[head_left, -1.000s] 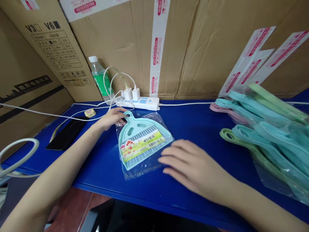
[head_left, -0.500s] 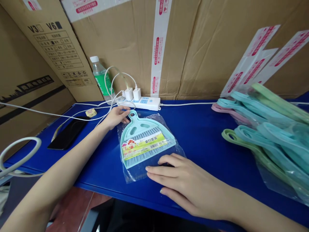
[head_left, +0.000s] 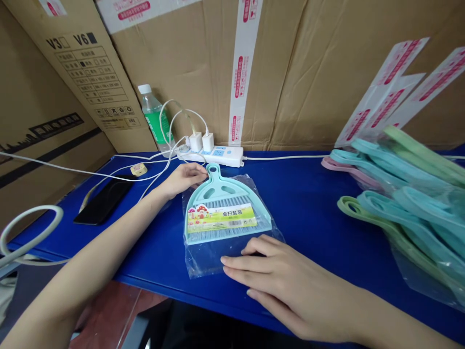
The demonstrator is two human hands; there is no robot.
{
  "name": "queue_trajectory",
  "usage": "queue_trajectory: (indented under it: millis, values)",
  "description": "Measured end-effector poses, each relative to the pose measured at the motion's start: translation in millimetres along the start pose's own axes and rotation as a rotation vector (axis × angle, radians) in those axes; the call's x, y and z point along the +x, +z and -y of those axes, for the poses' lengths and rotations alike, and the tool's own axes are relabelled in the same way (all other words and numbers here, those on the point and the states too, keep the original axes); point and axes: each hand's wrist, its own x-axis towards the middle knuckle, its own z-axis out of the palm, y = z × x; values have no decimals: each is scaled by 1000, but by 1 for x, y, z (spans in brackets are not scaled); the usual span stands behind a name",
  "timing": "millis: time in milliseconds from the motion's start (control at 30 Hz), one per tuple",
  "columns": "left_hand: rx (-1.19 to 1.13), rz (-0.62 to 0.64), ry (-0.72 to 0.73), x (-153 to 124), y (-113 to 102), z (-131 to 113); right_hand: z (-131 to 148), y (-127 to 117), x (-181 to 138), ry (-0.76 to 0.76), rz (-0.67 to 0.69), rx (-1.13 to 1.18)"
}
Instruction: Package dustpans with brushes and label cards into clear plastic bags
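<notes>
A light-blue dustpan (head_left: 260, 206) with a grey-bristled brush (head_left: 218, 235) inside it lies on the blue table in a clear plastic bag (head_left: 203, 261). A yellow-green printed label (head_left: 236, 216) crosses the bristles. My left hand (head_left: 187, 178) is at the left of the dustpan's handle, its fingers curled against the handle and bag, the tips partly hidden. Near the front, my right hand (head_left: 279, 278) rests with fingers stretched out over the bag's lower right edge, holding nothing.
Several bagged dustpans (head_left: 403, 218) in blue, green and pink are piled at the right. Behind stand a white power strip (head_left: 227, 156) with cables, a green-labelled bottle (head_left: 156, 118) and cardboard boxes (head_left: 196, 63). A black phone (head_left: 103, 201) lies left of my left arm.
The bagged dustpan has turned so its handle points more directly away from me, and its handle end has shifted right along with my left hand. My right hand has barely moved.
</notes>
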Motion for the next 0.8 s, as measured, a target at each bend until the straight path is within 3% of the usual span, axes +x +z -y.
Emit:
queue_trajectory:
  millis: [333, 567, 667, 800]
  values:
    - [182, 281, 159, -3, -3, 4, 6, -6, 3, -5, 55, 19]
    - [494, 264, 440, 1, 6, 8, 7, -6, 0, -25, 29, 11]
    - [680, 125, 573, -2, 4, 6, 3, -8, -3, -62, -108, 9]
    - [892, -105, 744, -26, 5, -9, -14, -13, -11, 48, -501, -208]
